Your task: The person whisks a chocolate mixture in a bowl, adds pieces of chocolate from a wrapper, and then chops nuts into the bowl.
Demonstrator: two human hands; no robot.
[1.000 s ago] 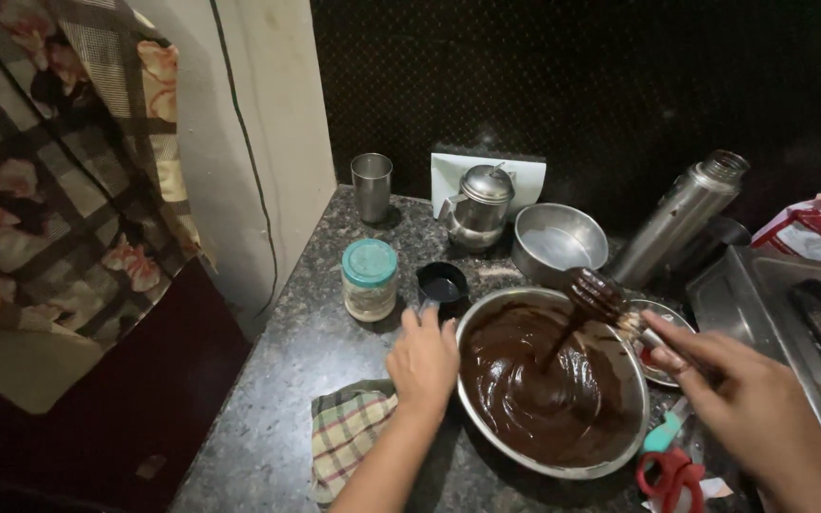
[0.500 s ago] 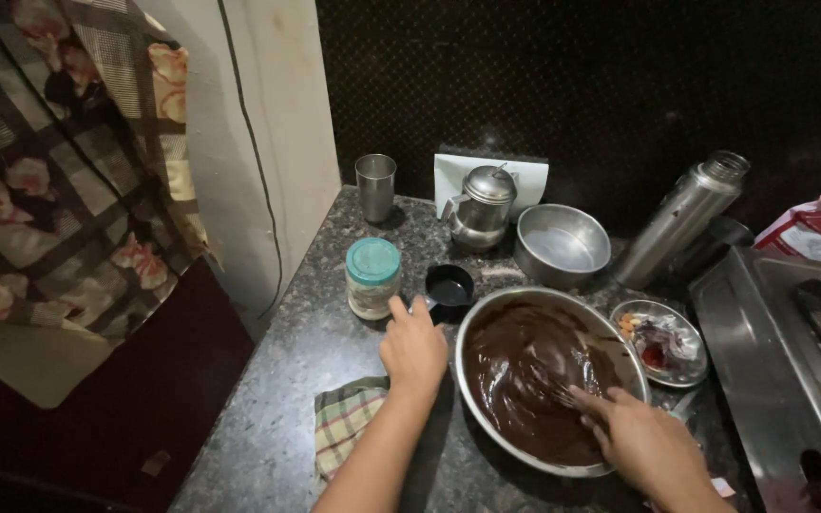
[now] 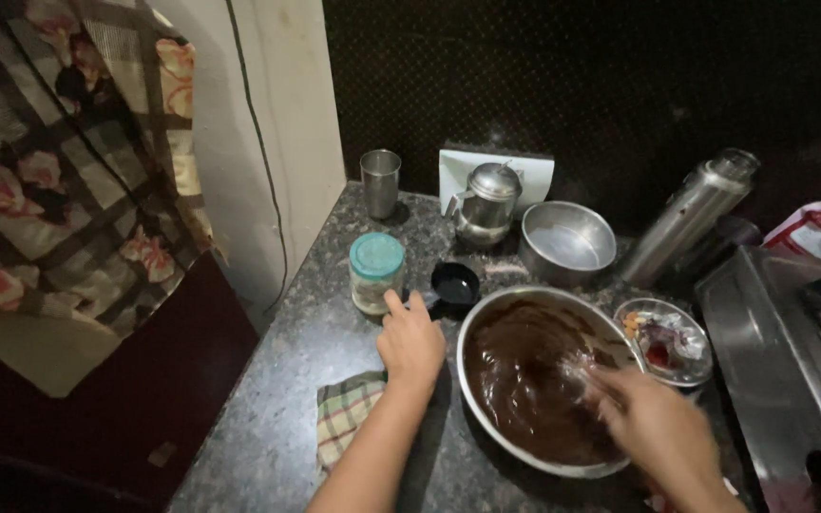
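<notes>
A wide steel bowl (image 3: 475, 334) full of dark brown batter (image 3: 525, 380) sits on the speckled granite counter (image 3: 315, 332). My left hand (image 3: 412, 344) rests on the counter against the bowl's left rim, fingers spread, holding nothing. My right hand (image 3: 656, 429) is blurred with motion over the right side of the bowl, closed on a whisk (image 3: 582, 370) whose wires dip into the batter.
Behind the bowl stand a glass jar with a teal lid (image 3: 376, 273), a small black cup (image 3: 454, 284), a steel tumbler (image 3: 380, 182), a steel kettle (image 3: 486, 202), an empty steel bowl (image 3: 566, 238) and a steel flask (image 3: 688, 215). A checked cloth (image 3: 344, 415) lies front left; a small dish (image 3: 667, 340) and stove (image 3: 791, 361) are to the right.
My right hand has dropped the whisk from above the bowl into the batter and is moving it quickly near the right rim. The left hand has stayed beside the bowl.
</notes>
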